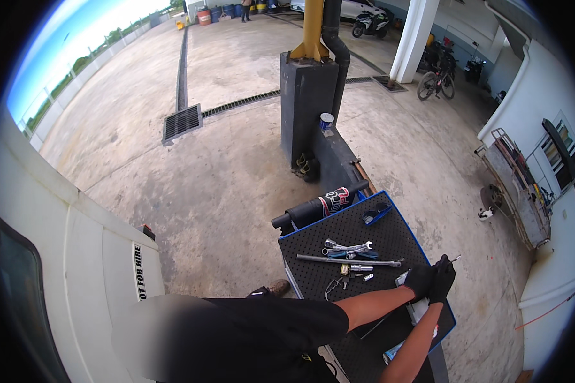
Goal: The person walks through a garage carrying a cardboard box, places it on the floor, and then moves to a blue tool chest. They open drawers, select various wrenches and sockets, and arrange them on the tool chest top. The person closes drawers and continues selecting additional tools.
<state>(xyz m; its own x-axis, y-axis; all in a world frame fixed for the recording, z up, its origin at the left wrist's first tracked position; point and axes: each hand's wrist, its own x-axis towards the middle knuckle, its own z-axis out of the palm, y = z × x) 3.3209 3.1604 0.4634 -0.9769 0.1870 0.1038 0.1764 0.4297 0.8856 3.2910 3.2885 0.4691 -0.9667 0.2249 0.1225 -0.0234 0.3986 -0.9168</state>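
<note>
Both my hands wear black gloves and meet over the right edge of a tool cart (pixel 313 242) topped with a black perforated mat. My right hand (pixel 443 281) is closed, and the thin silver tip of a metal tool (pixel 455 259) sticks out beyond its fingers. Against it rests my left hand (pixel 420 281), its fingers mostly hidden. On the mat lie a long metal bar handle (pixel 348 260), several wrenches (pixel 358 246) and some sockets (pixel 362 268). A pale crumpled cloth or paper (pixel 418 311) shows under my wrists. Beside my right forearm lies a can (pixel 391 353).
A black roll (pixel 319 207) runs along the cart's far side. Beyond stands a dark pillar base (pixel 308 102) with a low wall carrying a small can (pixel 326 120). A white vehicle (pixel 89 255) is close on my left. A metal rack (pixel 517 191) leans by the right wall.
</note>
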